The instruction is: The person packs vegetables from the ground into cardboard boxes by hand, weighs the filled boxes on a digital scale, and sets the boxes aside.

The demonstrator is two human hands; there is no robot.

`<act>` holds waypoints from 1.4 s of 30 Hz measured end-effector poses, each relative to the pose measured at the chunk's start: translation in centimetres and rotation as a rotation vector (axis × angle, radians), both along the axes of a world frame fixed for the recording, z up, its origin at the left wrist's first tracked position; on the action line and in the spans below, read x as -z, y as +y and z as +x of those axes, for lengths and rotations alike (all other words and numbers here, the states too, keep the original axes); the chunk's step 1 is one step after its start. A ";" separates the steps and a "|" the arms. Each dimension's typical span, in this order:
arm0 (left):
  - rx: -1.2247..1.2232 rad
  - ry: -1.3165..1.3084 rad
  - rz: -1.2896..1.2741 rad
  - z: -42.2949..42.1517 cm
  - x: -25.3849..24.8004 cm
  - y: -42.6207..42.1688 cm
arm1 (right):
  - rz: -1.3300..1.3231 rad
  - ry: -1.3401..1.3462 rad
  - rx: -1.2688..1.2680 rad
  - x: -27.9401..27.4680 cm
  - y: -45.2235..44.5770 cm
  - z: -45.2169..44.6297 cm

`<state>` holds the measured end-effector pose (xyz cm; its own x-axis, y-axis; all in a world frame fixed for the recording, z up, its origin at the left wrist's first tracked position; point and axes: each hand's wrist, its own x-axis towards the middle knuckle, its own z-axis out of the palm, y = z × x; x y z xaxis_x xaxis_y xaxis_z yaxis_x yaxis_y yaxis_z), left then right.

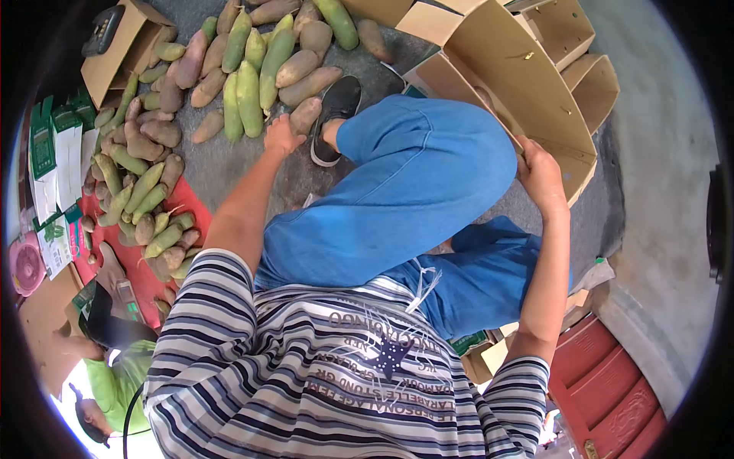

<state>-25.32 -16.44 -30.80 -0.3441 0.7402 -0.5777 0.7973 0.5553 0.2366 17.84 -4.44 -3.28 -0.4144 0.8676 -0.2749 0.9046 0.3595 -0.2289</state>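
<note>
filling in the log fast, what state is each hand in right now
Left hand: at the near end of a brown tuber; grip cannot be told.
Right hand: closed on the cardboard box edge.

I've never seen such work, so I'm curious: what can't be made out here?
- Bottom of the open carton: head view, mostly hidden by its near wall and the blue-trousered knee.
- Whether the left hand grips the brown root: head view, the hand covers the contact.
- Print on the green-and-white carton: head view, too small.

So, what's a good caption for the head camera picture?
Left hand on a brown tuber, right hand on an open cardboard box.
</note>
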 end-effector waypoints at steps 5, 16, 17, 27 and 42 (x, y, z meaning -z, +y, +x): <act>-0.178 -0.292 0.033 -1.4 2.4 -2.0 | -0.004 -0.001 -0.012 0.0 0.2 0.4; -0.090 -0.957 1.088 7.5 -24.5 8.0 | -0.003 -0.040 -0.007 0.7 0.2 0.7; 0.014 -0.913 1.161 9.3 -26.7 9.3 | -0.001 -0.038 -0.011 0.7 0.3 0.8; 0.493 -0.612 1.276 17.9 -27.9 15.0 | -0.017 0.053 -0.043 1.2 0.4 1.1; -0.428 0.086 0.367 -8.9 -1.6 0.2 | -0.001 0.051 -0.049 0.3 0.4 1.0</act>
